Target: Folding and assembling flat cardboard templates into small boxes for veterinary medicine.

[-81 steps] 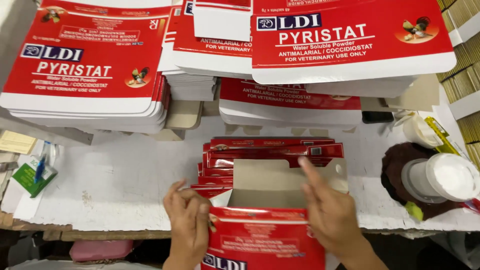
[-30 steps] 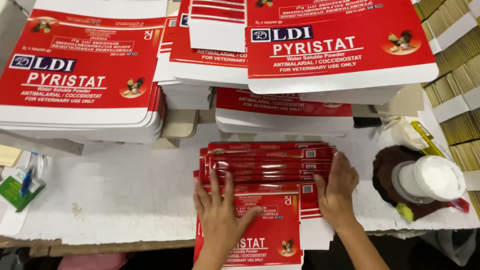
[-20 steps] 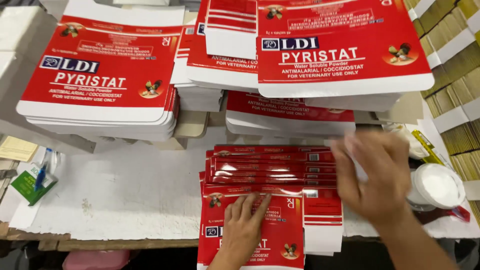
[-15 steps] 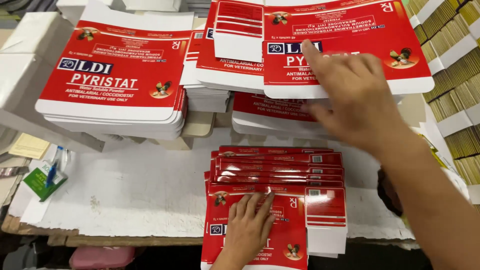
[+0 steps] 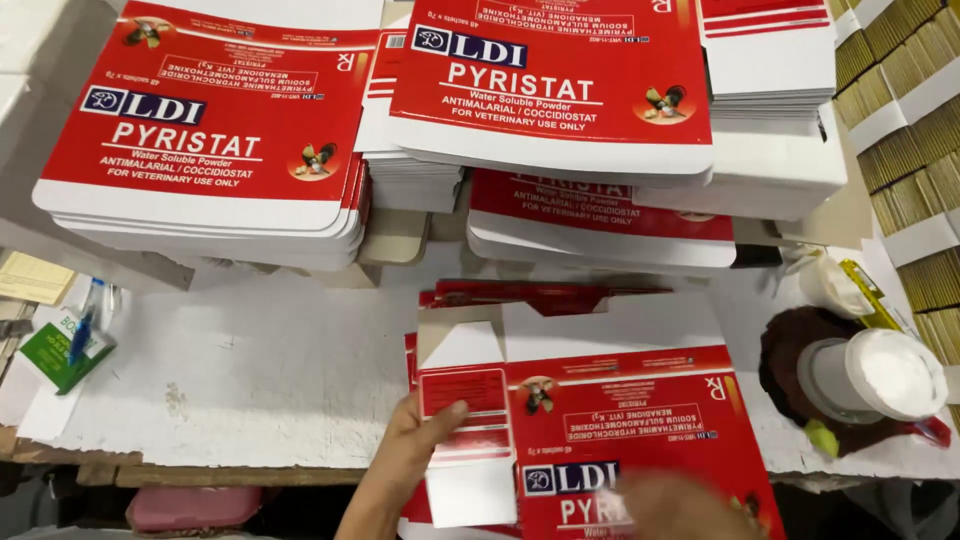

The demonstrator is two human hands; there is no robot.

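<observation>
Carton blank point(image 5: 620, 430), flat and red, now lying face up on top of the fanned pile point(image 5: 540, 297) at 6 o'clock on the desk point(image 5: 250, 390), where a moment ago only the pile showed. Left hand point(image 5: 415, 450) pressing its white side flap, fingers together, thumb on the red panel. Right hand point(image 5: 670, 505) back from the far stacks, blurred at the near edge over the blank; grip impossible to tell. Means one more sheet pulled down for folding. At 3 o'clock, white tub point(image 5: 875, 375) on a dark ring, crowding the blank. At 9 o'clock, green packet point(image 5: 62, 345). Further, at 11 and 12 o'clock, tall stacks of blanks point(image 5: 200, 150), overhanging.
</observation>
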